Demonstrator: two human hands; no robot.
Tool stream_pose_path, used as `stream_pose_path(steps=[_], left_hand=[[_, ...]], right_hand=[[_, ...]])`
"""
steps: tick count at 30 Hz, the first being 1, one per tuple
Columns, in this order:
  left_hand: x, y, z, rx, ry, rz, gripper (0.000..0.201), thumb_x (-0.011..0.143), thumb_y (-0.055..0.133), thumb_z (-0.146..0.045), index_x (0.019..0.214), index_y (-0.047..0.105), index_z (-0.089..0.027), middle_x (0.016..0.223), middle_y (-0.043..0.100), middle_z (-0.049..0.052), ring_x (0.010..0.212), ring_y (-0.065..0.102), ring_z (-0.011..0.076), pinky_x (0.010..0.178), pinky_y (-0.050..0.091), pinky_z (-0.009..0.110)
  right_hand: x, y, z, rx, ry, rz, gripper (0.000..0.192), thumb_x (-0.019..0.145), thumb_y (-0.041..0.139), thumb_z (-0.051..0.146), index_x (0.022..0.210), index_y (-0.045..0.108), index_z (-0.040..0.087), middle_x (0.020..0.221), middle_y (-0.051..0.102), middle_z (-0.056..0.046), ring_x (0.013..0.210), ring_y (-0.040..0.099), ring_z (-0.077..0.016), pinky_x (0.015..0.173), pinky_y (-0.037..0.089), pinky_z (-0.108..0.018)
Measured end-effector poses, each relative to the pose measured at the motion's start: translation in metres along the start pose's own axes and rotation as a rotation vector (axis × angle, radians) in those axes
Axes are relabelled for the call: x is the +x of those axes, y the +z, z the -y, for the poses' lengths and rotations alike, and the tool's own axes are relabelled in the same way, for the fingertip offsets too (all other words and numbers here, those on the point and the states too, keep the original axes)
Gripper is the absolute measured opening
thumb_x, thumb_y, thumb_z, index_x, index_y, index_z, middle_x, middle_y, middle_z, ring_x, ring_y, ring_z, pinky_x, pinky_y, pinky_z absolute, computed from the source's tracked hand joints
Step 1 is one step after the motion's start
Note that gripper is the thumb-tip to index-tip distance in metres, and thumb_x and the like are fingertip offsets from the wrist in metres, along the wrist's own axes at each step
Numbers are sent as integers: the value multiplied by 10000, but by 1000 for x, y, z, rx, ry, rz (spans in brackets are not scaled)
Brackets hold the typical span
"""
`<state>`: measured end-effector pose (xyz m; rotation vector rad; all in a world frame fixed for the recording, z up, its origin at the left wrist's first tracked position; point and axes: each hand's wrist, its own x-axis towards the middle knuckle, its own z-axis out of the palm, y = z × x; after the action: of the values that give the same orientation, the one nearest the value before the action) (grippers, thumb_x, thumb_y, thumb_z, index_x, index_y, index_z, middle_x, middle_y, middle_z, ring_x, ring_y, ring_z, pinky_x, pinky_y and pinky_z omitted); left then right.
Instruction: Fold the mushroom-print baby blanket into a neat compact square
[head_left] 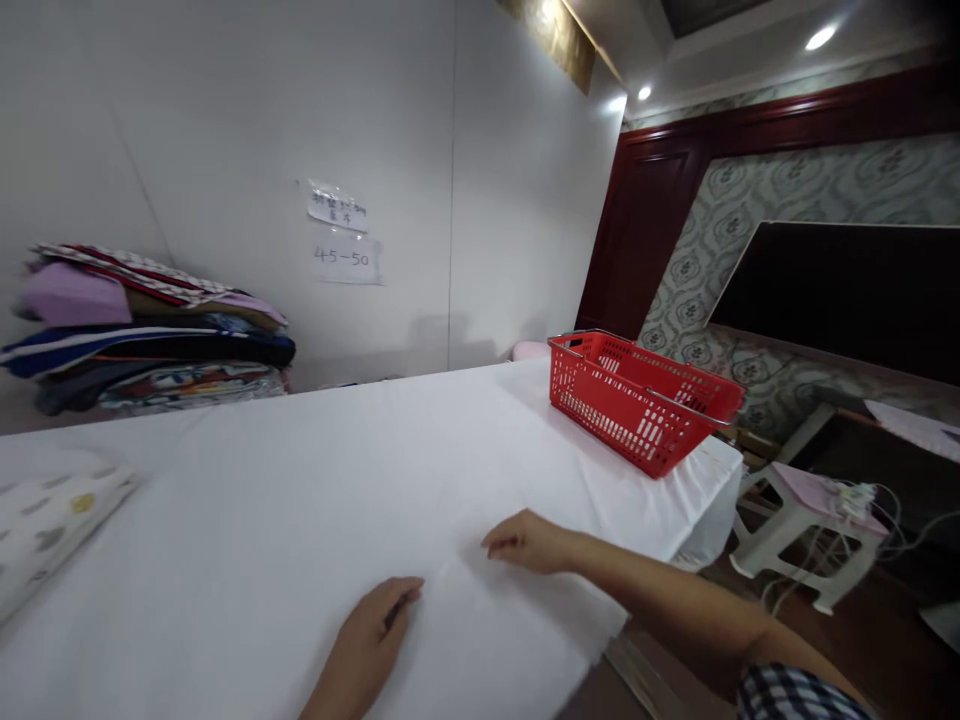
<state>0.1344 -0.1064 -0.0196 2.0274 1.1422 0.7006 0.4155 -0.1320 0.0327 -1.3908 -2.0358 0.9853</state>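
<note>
Hands come first, nearest to us, both resting on the white cloth (315,500) that covers the table. Our left hand (371,635) lies palm down at the near edge, fingers together and lightly curled, holding nothing; it only presses on the fabric. Our right hand (529,542) sits a little farther in and to the right, knuckles up, fingertips tucked down against the cloth; whether it pinches a fold we cannot tell, though no separate object shows in it. The two hands are near each other but apart, and the cloth between them shows faint creases. A checked sleeve (795,693) shows at the bottom right corner, on the right arm. At the left edge a folded patterned fabric (52,515) lies on the cloth, well apart from both hands. Farther along, at the table's right end, a red plastic basket (641,400) stands near the corner, its rim tilted in our view. Off the table to the right, a small white stool (806,520) carries tangled cables. At the far left, a stack of folded textiles (150,335) rests against the white wall, where two paper notes (343,240) hang, and a dark screen (847,295) leans on the patterned wall beyond.
</note>
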Motion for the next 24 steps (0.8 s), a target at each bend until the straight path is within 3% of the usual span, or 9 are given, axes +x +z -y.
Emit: stream_pose_path(steps=[5,11,19,21,24], left_hand=[[-13,-26,6,67,28,-48,291,824,413,-311,968,655,-239,1029,681,32,959,618,182,900,491,335],[-42,-95,35,229,-80,-278,296,821,385,-226,979,636,-220,1066,657,34,1010,586,169,954,454,342],[-85,-207,79,711,-522,-721,378,809,438,-208,1161,565,-153,1311,510,128,1235,434,259,1042,346,433],[-90,-224,86,801,-611,-757,432,810,465,-235,1228,512,-134,1356,460,153,1277,378,286,1045,315,468],[-92,-236,100,848,-686,-669,519,786,518,-260,1285,449,-133,1410,396,167,1321,309,308,1056,260,509]], right_hand=[[10,57,40,-136,-194,199,300,821,516,197,1081,667,195,1009,699,-45,890,631,-154,805,459,-239],[28,95,78,-57,-322,259,271,876,446,239,1010,681,228,931,699,-28,835,619,-161,780,453,-257],[58,134,117,142,-366,329,257,897,438,319,927,688,264,845,676,-22,780,596,-184,730,444,-289],[66,148,114,194,-367,319,251,892,446,329,905,688,261,817,669,-23,766,593,-188,724,447,-293],[75,168,100,259,-333,257,256,875,469,373,842,690,248,759,654,-28,725,588,-198,698,456,-305]])
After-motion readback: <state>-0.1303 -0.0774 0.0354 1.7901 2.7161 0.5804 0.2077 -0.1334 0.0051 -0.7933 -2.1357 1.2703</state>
